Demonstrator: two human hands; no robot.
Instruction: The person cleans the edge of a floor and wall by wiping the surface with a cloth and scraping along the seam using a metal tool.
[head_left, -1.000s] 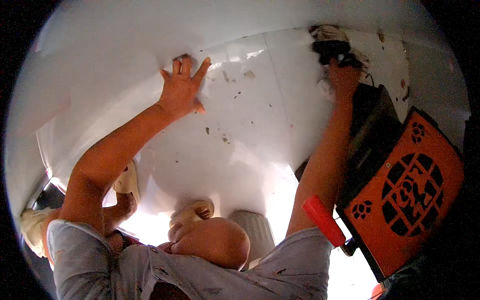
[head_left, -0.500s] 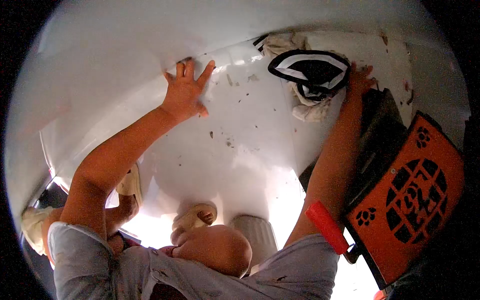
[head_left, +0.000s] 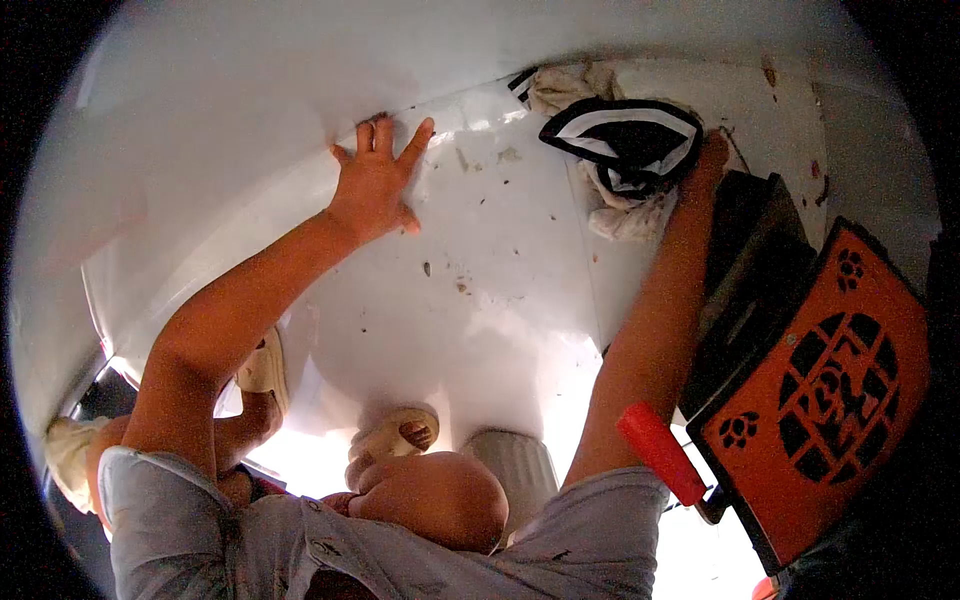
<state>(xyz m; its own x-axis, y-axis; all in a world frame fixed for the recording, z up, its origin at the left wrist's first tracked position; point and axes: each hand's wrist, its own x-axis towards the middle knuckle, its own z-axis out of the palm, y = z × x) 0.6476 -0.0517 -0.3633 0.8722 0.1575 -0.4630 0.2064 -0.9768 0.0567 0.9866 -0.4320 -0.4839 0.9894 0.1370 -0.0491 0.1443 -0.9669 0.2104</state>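
Observation:
My left hand [head_left: 375, 185] lies on the glossy white surface [head_left: 470, 230] with its fingers spread, and nothing is in it. At the upper right my right hand [head_left: 708, 165] is beside a black fabric item with white bands [head_left: 640, 135]. The fingers of this hand are mostly hidden, so I cannot tell whether they grip it. Crumpled beige cloth [head_left: 630, 220] shows under and around the banded item. Dark specks and small crumbs dot the white surface.
An orange panel [head_left: 870, 300] with black paw prints stands at the right, with a red handle [head_left: 660, 452] by its near corner. Dark boxy parts [head_left: 745, 270] lie beside my right forearm. Below are a beige shoe [head_left: 405, 432] and a grey ribbed cylinder [head_left: 515, 465].
My right hand has shifted slightly left, closer to the banded fabric, and its fingers no longer show spread beyond it. My left hand stays almost in place.

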